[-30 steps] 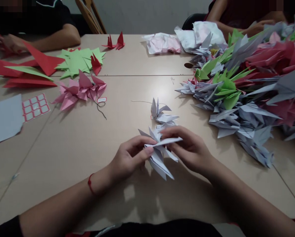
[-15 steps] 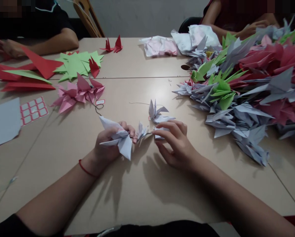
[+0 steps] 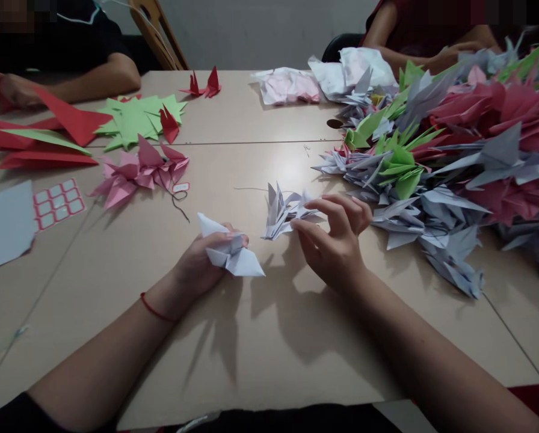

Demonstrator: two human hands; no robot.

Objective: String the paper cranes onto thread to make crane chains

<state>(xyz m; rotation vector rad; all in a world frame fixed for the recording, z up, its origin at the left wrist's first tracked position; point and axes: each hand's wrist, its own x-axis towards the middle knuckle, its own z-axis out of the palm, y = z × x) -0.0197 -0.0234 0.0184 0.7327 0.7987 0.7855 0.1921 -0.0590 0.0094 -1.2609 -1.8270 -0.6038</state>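
In my left hand (image 3: 206,255) is a pale white folded paper crane (image 3: 236,255), gripped between thumb and fingers, its wings pointing down and to the right. My right hand (image 3: 337,234) is bent over a small cluster of greyish-white paper cranes (image 3: 278,213). Its thumb and forefinger are at the right side of one of them, with folded paper between the tips; the other fingers are curled loosely above. A thin pale thread (image 3: 251,189) lies behind the cluster, running off to its left.
To the right is a big heap of grey, green and red cranes (image 3: 450,150). Pink cranes (image 3: 138,168), green cranes (image 3: 134,120), red folded paper (image 3: 48,159) and a label sheet (image 3: 59,204) lie left. Wrapped packets (image 3: 287,84) sit behind. Two other people sit across.
My right hand has moved right and slightly up, and a small crane between my hands has shifted to join the cluster. The crane in my left hand has turned and moved slightly right.
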